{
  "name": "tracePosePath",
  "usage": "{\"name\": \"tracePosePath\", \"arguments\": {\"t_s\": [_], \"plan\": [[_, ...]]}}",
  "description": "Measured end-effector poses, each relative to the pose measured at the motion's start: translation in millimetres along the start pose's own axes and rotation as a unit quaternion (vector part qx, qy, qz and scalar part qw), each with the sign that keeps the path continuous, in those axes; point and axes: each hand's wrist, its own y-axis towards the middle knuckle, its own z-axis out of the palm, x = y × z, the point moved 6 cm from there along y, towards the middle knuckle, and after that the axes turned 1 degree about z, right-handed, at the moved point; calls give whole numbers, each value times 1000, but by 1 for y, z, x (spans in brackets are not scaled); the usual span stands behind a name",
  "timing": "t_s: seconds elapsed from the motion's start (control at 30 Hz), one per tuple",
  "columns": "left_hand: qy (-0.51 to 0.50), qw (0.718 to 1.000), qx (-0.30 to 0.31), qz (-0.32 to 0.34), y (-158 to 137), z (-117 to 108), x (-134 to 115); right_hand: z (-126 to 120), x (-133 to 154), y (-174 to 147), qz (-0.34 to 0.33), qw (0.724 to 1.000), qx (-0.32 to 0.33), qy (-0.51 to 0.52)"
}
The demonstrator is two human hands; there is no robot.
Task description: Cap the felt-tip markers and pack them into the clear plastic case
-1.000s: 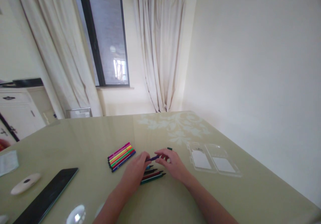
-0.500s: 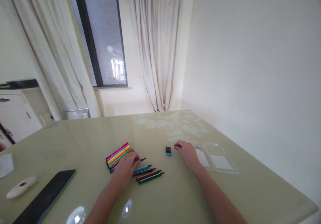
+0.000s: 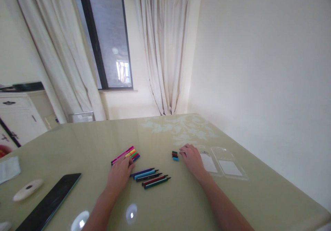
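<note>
My left hand (image 3: 120,172) lies over the capped markers (image 3: 130,151), its fingers curled down on them and closed at a marker. Pink, yellow, green, red and blue ends show beyond the fingers, but the hand covers the rest. Just to its right is a slanted row of uncapped markers (image 3: 152,178): dark blue, light blue, black, red and green, tips pointing right. My right hand (image 3: 191,158) rests on the table with fingers pinched together round a small marker cap, which is mostly hidden. Beside its fingertips sits a short stack of loose caps (image 3: 175,155) in green, red, black and blue.
Clear plastic cases (image 3: 230,167) with white inserts lie right of my right hand. A black tablet (image 3: 49,203), a white oval object (image 3: 28,190) and a pale packet (image 3: 9,169) lie on the left. A wall (image 3: 258,86) runs along the table's right side.
My left hand has let go of the dark blue uncapped marker, now lying in the row, and moved left onto the capped markers. My right hand stays almost in place beside the caps.
</note>
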Motion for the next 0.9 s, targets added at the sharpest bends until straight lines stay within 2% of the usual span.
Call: {"name": "tracePosePath", "arguments": {"t_s": [0.23, 0.3, 0.4, 0.5, 0.6, 0.73, 0.83, 0.9], "plan": [[1, 1000, -7, -7, -1, -2, -6, 5, 41, -10, -68, 995, 9, 79], [-8, 1000, -17, 21, -2, -6, -19, 6, 55, -16, -84, 989, 14, 118], [-68, 994, -22, 88, -7, -9, -52, 8, 73, -24, -100, 970, 30, 220], [-147, 980, 18, 133, -16, -4, -84, 6, 82, -27, -107, 947, 53, 297], [-195, 969, 51, 141, -23, -2, -101, -2, 82, -25, -108, 938, 56, 325], [-213, 965, 76, 132, -25, -4, -109, -11, 77, -19, -111, 939, 54, 322], [-186, 973, 75, 114, -20, -2, -96, -18, 55, -11, -92, 942, 30, 320], [-169, 980, 52, 89, -14, -1, -75, -27, 22, -3, -32, 942, -34, 332]]}}
